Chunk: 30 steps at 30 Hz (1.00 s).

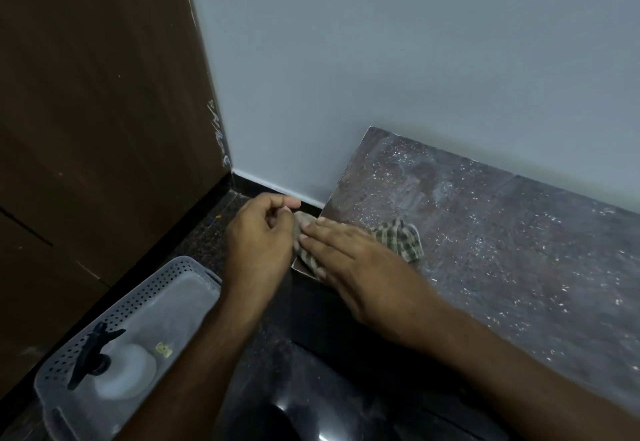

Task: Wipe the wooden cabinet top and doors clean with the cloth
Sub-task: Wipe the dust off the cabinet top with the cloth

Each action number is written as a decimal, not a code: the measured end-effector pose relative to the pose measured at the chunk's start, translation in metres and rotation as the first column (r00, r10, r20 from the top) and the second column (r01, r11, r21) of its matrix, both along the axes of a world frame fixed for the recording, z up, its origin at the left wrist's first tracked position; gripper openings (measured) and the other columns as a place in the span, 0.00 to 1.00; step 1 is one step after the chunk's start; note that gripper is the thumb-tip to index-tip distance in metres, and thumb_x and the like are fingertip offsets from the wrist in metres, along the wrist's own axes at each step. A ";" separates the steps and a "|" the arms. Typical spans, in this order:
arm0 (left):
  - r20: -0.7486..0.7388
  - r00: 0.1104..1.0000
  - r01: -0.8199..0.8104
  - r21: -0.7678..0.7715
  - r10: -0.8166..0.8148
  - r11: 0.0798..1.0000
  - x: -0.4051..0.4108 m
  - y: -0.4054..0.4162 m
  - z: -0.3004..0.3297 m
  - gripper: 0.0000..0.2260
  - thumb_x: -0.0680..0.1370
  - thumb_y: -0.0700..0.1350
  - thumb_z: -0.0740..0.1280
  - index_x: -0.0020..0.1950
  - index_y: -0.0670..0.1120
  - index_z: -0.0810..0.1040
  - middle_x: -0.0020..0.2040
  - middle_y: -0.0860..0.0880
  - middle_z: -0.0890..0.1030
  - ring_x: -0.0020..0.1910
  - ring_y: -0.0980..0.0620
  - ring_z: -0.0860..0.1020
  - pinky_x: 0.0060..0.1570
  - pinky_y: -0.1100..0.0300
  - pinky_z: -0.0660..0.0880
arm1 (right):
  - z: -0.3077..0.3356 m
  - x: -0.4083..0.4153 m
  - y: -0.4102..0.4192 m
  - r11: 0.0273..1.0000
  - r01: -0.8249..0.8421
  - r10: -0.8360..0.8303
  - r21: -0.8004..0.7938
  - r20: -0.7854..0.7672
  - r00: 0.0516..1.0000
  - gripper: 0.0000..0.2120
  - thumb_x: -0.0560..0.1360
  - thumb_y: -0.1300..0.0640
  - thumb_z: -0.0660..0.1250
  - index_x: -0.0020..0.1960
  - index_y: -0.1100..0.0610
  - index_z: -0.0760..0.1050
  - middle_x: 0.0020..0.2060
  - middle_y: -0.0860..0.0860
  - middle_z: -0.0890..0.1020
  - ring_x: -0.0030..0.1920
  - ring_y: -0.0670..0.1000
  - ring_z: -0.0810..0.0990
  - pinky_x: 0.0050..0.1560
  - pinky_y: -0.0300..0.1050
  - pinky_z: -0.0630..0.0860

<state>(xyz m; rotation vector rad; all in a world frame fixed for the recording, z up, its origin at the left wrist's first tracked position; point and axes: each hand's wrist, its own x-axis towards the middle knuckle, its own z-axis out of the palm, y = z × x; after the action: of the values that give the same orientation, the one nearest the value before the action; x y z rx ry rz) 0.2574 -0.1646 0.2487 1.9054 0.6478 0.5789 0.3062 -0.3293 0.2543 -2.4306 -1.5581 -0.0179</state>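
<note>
Fingers (313, 232) of the right hand (349, 260) lie straight and flat, pressing the checked cloth (401, 238) down on the left end of the cabinet top (502, 232), right at its corner. One end of the cloth pokes out past the edge, and the left hand (258, 236) sits just beside it with fingers loosely curled; can't quite tell if it's pinching that end or just touching it. The top is dusty, full of pale specks and smears. No writing I can read anywhere. Down on the dark floor (207, 232) there's a perforated plastic basket (114, 319) holding a white spray bottle (124, 374) with a black trigger, lying on its side, plus a small yellowish scrap (163, 350).
</note>
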 end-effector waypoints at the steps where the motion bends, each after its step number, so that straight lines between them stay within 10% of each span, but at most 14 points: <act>1: -0.013 1.000 0.025 0.002 -0.025 1.000 0.001 -0.001 -0.002 0.09 0.77 0.42 0.65 0.49 0.54 0.82 0.46 0.55 0.83 0.43 0.55 0.81 0.42 0.58 0.79 | -0.001 0.004 -0.003 1.000 0.003 -0.003 -0.002 0.008 1.000 0.22 0.84 0.52 0.54 0.76 0.54 0.65 0.76 0.50 0.67 0.76 0.49 0.63 0.77 0.45 0.58; 30: -0.046 0.984 0.178 0.145 -0.173 0.973 0.050 -0.007 -0.003 0.13 0.79 0.44 0.65 0.63 0.48 0.79 0.57 0.52 0.78 0.42 0.70 0.74 0.40 0.82 0.66 | -0.004 0.043 0.013 0.960 0.275 -0.266 0.061 -0.122 0.956 0.23 0.84 0.53 0.53 0.79 0.52 0.59 0.79 0.48 0.60 0.79 0.49 0.55 0.78 0.40 0.45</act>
<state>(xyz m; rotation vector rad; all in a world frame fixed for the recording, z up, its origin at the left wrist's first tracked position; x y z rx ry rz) 0.3076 -0.1716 0.2452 2.0903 0.4607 0.4948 0.3492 -0.3164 0.2508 -2.5167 -1.1473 0.0082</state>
